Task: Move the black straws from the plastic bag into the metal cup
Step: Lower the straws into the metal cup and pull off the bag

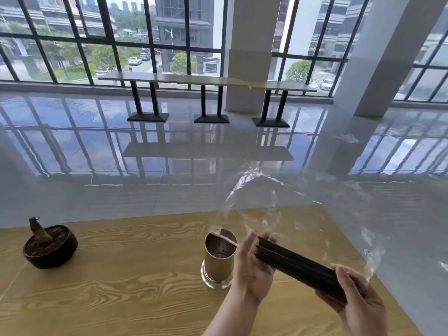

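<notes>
Right of the cup (219, 255), the clear bag (254, 186) billows loose and the bundled straws (298, 264) hang, none in the cup yet: right hand (361, 309) curled round one end, left hand (252, 275) flat, fingers pressed together, against the other.

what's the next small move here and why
Probably tip the black straws upright over the metal cup: the right hand grips the bundle lying slanted, the left hand flat against its end, beside the open cup.
</notes>
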The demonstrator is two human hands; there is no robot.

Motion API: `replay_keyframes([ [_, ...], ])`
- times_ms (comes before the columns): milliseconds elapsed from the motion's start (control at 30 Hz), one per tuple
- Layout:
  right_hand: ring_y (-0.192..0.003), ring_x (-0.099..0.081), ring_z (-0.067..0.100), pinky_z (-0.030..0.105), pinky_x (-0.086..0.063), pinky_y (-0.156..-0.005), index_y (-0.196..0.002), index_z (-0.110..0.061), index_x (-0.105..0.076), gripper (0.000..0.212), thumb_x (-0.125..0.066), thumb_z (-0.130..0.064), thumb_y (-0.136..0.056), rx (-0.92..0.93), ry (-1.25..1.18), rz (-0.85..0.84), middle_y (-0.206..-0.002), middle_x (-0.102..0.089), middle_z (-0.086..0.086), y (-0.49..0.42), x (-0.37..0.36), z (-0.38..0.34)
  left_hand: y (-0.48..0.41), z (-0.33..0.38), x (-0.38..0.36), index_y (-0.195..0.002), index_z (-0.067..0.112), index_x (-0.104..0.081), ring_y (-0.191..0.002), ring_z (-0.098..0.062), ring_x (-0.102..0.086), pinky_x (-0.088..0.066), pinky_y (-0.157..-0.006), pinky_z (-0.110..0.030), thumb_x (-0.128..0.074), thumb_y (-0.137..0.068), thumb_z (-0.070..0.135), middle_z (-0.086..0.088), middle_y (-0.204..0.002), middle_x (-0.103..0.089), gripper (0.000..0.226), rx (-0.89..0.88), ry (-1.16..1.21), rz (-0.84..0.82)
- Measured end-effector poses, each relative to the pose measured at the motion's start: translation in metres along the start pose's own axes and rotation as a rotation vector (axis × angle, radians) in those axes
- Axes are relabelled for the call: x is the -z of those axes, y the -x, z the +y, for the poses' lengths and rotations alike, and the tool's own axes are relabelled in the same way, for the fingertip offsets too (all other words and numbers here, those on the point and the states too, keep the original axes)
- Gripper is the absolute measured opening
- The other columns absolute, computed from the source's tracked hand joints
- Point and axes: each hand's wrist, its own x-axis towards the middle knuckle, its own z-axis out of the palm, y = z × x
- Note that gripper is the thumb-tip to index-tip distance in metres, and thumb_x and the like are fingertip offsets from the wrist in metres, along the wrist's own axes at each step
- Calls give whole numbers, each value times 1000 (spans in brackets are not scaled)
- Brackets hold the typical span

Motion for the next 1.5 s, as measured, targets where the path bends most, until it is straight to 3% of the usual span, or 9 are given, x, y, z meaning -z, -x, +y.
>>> replay_keyframes([
  [367,-81,-76,32,60,-61,-65,-92,-10,-78,21,-74,-29,-85,284,395,79,-87,-78,11,-3,4,-11,-24,-34,-4,-78,12,-67,-71,-27,-64,-52,-78,-41,-69,-88,16,-12,-79,-67,11,173,276,35],
  [533,-89,-72,19,35,-57,-79,-91,-32,-79,17,-70,-44,-83,446,563,57,-87,-77,-8,-22,11,-32,-34,-50,-12,-84,12,-68,-75,-26,-65,-42,-93,-42,-67,-89,18,-9,-81,-70,8,139,403,33],
  [733,-82,-64,-12,0,-41,-66,-85,-49,-74,9,-70,-41,-82,423,659,-132,-85,-72,-29,-40,-12,-71,-42,-55,-26,-83,14,-66,-77,-25,-67,-50,-94,-43,-64,-88,17,-6,-80,-69,7,21,568,-27],
  [933,-85,-70,3,28,-53,-73,-90,-46,-72,7,-70,-41,-85,465,733,-231,-90,-73,-30,-51,-41,-78,-49,-42,-24,-80,15,-65,-75,-24,-69,-29,-118,-38,-61,-89,20,-6,-77,-70,11,-28,585,34],
  [1033,-83,-70,3,39,-57,-66,-91,-48,-71,11,-65,-51,-83,511,768,-273,-88,-72,-31,-54,-53,-79,-53,-34,-24,-82,13,-64,-76,-25,-69,-53,-97,-45,-63,-86,19,-9,-79,-70,7,-74,625,10],
  [1133,-76,-68,-6,23,-55,-62,-88,-51,-70,10,-70,-41,-87,532,788,-305,-86,-71,-31,-58,-62,-81,-55,-31,-23,-80,12,-64,-79,-27,-68,-61,-70,-48,-66,-83,17,-12,-80,-69,6,-97,651,13],
  [1233,-64,-67,-10,13,-51,-54,-86,-51,-71,15,-71,-36,-89,517,795,-342,-82,-72,-28,-62,-69,-83,-56,-28,-21,-79,12,-64,-85,-27,-65,-58,-87,-47,-65,-84,17,-11,-84,-66,7,-98,623,23],
  [1367,-63,-73,6,39,-63,-56,-89,-42,-75,11,-68,-48,-84,482,761,-374,-82,-76,-16,-68,-72,-81,-58,-25,-18,-79,13,-63,-91,-26,-61,-53,-93,-46,-65,-83,19,-11,-93,-62,7,-103,596,36],
  [1500,-63,-73,7,39,-63,-53,-88,-43,-76,5,-71,-42,-86,490,765,-382,-81,-75,-14,-71,-76,-79,-58,-25,-12,-86,13,-65,-97,-28,-62,-29,-119,-46,-69,-83,24,-15,-97,-66,12,-103,559,67],
])
